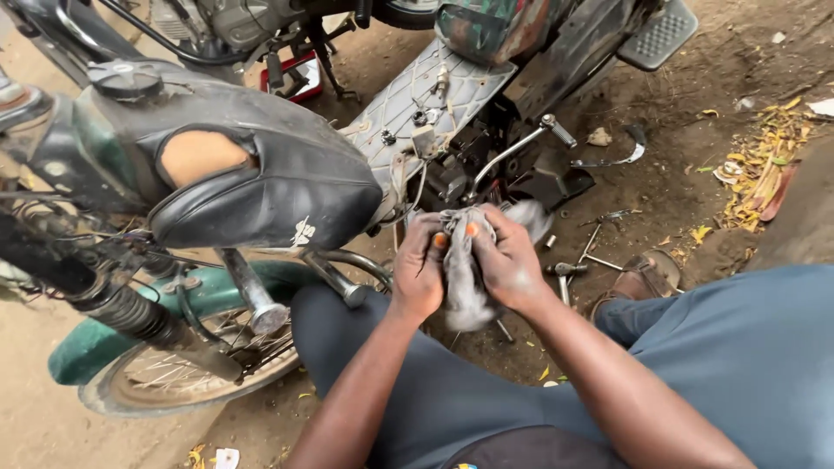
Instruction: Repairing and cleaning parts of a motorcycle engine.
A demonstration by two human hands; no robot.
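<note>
Left hand (419,269) and right hand (508,260) both clutch a grey rag (462,282), perhaps wrapping a small part that could slip into the dirt (686,187).

The crumpled grey cloth rag (464,278) looks soft and matt. The black vinyl tank cover (278,174) shines, torn. The bent chrome metal lever (512,149) gleams.

Bike and junk around my spot

My old motorcycle (261,174) fills 10 o'clock, torn black tank cover (269,174) on top, front wheel (174,373) at 8. Loose tools (591,252) lie in the dirt at 3, dry yellow leaves (764,165) at 2, my brown sandal (643,278) near the tools.
</note>
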